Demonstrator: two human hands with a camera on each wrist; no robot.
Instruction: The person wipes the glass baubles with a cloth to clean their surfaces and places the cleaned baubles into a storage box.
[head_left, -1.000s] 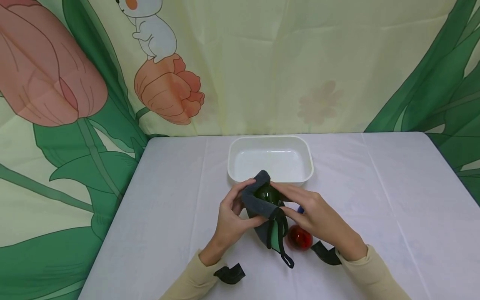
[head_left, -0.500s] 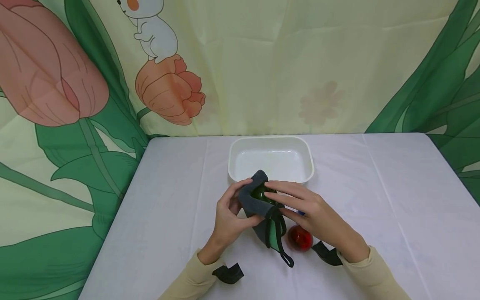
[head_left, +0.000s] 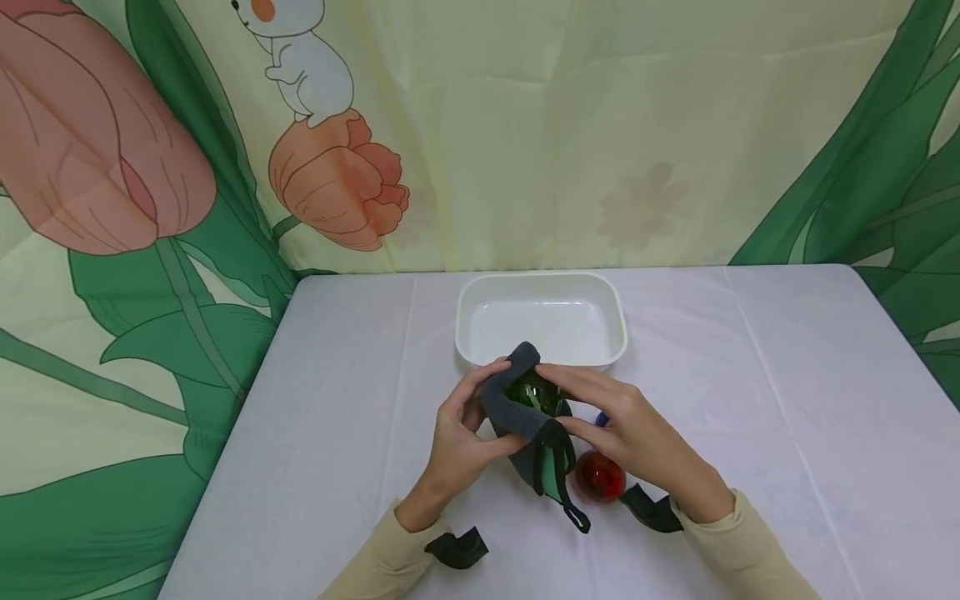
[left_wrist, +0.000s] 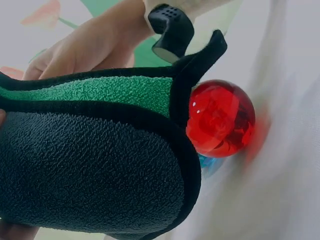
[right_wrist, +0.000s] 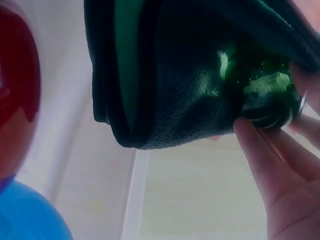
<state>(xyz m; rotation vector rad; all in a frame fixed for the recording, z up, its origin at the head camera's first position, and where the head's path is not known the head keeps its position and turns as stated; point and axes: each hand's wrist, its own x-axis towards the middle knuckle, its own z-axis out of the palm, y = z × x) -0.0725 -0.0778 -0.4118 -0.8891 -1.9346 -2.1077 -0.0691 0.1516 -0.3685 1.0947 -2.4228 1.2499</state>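
In the head view my left hand (head_left: pixel 463 427) grips a folded cloth (head_left: pixel 512 407), dark grey outside and green inside, with black edging and a hanging loop. A clear green ball (head_left: pixel 534 389) sits partly wrapped in its fold. My right hand (head_left: pixel 630 417) pinches the ball from the right, its fingertips touching the ball and the cloth edge, as the right wrist view shows with the green ball (right_wrist: pixel 270 92). Below the right hand a clear red ball (head_left: pixel 600 477) rests on the table. A blue ball (right_wrist: pixel 30 215) lies beside it, mostly hidden by the hand in the head view.
Just behind the hands stands a white rectangular tray (head_left: pixel 540 323) on the white-covered table (head_left: pixel 360 375). Black straps (head_left: pixel 457 548) hang from both wrists. A curtain (head_left: pixel 480 133) printed with flowers and leaves hangs behind the table's far edge.
Half a second ago the right fingers were spread over the top of the green ball; now they are back at its right side. The left hand keeps its grip on the cloth.
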